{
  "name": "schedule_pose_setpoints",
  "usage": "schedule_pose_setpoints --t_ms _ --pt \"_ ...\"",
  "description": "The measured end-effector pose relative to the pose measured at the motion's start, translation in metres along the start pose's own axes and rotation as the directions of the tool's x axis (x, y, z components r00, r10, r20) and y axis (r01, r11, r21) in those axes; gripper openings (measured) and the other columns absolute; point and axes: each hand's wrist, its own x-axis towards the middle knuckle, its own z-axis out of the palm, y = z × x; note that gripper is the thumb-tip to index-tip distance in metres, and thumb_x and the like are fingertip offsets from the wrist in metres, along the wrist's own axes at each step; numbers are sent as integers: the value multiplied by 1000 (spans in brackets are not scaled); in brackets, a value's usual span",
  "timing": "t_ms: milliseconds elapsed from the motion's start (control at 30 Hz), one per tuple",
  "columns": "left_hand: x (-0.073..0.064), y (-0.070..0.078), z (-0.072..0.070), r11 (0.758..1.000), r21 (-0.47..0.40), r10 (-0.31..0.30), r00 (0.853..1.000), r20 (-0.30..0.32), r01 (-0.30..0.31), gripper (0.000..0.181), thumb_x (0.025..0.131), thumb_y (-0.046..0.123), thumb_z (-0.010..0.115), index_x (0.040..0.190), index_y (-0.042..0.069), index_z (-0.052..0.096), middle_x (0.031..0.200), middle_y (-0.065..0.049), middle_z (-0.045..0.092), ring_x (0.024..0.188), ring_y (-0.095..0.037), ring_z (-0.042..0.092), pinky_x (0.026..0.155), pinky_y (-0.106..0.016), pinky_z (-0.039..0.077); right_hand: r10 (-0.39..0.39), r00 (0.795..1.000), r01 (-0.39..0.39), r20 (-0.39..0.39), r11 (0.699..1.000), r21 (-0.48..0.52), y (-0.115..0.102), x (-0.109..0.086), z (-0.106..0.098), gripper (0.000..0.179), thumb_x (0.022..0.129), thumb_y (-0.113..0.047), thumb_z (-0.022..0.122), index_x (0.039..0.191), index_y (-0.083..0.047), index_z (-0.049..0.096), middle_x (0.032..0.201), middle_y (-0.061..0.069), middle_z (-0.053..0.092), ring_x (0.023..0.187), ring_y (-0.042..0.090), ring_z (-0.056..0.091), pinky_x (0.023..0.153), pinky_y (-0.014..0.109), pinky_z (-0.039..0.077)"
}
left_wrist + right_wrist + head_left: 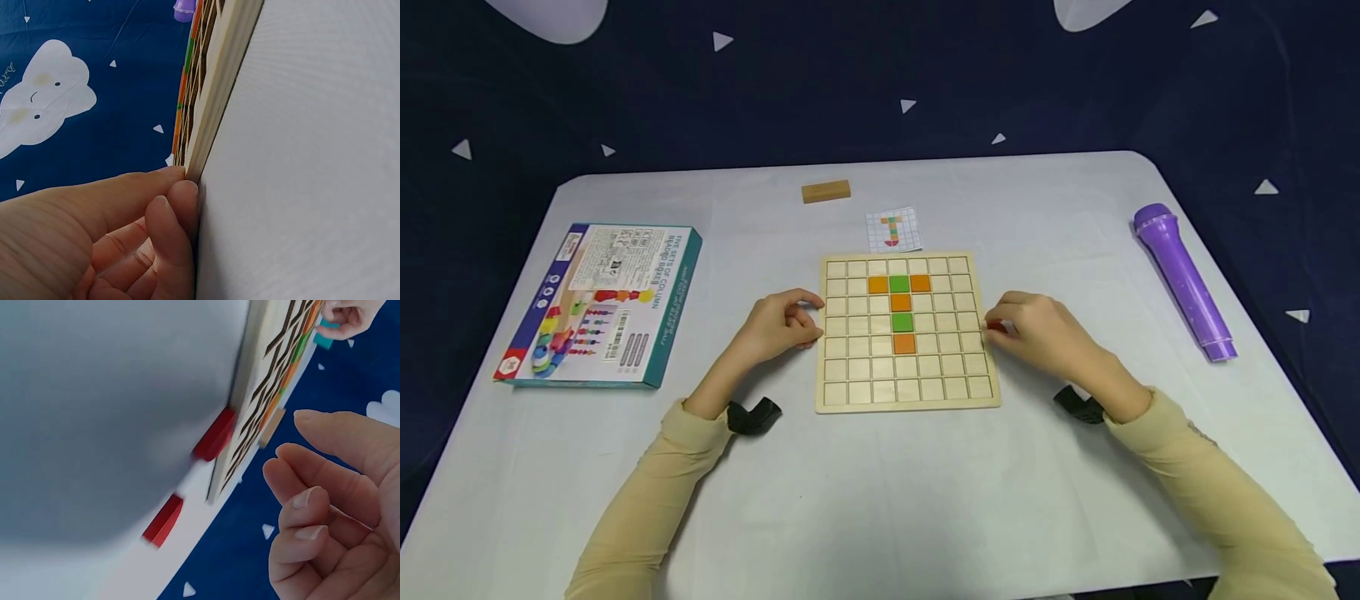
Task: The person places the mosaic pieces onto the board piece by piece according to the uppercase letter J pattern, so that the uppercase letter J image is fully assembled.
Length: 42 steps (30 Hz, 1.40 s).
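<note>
A pale wooden grid board [857,392] lies flat mid-table. On it, orange and green square tiles form a T: orange, green [898,284], orange across, then orange, green and orange [905,343] downward. My left hand [781,323] touches the board's left edge with thumb and finger tips; its other fingers curl loosely. Beside the right edge, my right hand [1037,332] hovers with fingers loosely bent and nothing visible in them. Two red curved pieces show in the right wrist view: one red piece [214,434] by the board's edge, another red piece [164,520] farther out.
Behind the board lies a small printed card [880,237] with a similar coloured pattern, and a wooden block [826,192] beyond it. A flat toy box [598,308] is at the left. A purple cylinder with a wider head [1183,283] lies at the right.
</note>
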Motion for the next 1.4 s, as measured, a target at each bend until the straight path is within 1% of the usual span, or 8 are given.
schedule_pose_setpoints --t_ms 133,400,567,767,900,1133,1233,1400 --pt "0 0 0 1000 -3 2 1000 -2 -2 36 82 8 68 117 5 59 78 -13 68 59 -12 61 57 -24 46 41 999 -41 -9 999 -22 8 -7 -5 9 77 -6 72 84 -1 72 79 8 69 68 18 62 61 34 49" --pt "-1 -1 0 1000 -11 6 1000 -1 -6 37 82 7 68 118 4 59 78 -13 68 59 -11 61 58 -24 46 122 992 -123 -23 991 -47 22 -16 -12 6 75 -6 72 81 -3 72 77 8 69 64 18 58 59 35 46" --pt "0 0 0 1000 -15 -6 1000 -2 6 37 82 7 68 117 3 59 77 -12 67 59 -12 61 58 -25 47 206 978 -205 12 977 -51 26 -18 -15 11 76 -7 72 83 2 72 78 13 69 65 21 60 62 39 49" --pt "0 1 0 1000 -16 -7 1000 -2 7 37 82 7 68 118 4 59 77 -12 67 59 -12 61 59 -25 47 275 960 -273 58 961 -52 29 -17 -16 18 77 -10 73 84 6 71 80 18 69 69 27 63 66 43 51" --pt "0 1 0 1000 -18 -1 1000 1 1 37 82 7 68 118 4 59 77 -12 67 59 -12 60 58 -25 46 294 953 -291 72 955 -57 31 -16 -15 20 77 -12 73 84 6 71 81 19 69 71 29 64 68 44 51" --pt "-1 1 0 1000 -14 4 1000 0 -4 36 82 7 68 117 4 59 77 -13 67 59 -13 60 58 -25 46 319 940 -313 120 947 -68 33 -13 -13 19 78 -17 73 76 2 70 76 16 67 63 20 54 62 37 45" --pt "-1 2 0 1000 -16 -2 1000 0 2 36 82 7 68 117 4 59 77 -12 67 59 -12 60 58 -25 46 318 937 -312 142 948 -63 33 -11 -11 21 79 -19 73 78 2 70 76 15 65 63 19 52 61 35 43" --pt "-1 2 0 1000 -19 -7 1000 1 7 36 82 8 68 117 4 59 77 -12 67 59 -13 60 58 -25 46 309 939 -303 154 951 -58 33 -7 -6 23 80 -18 72 86 4 70 79 14 65 67 21 53 64 38 44"
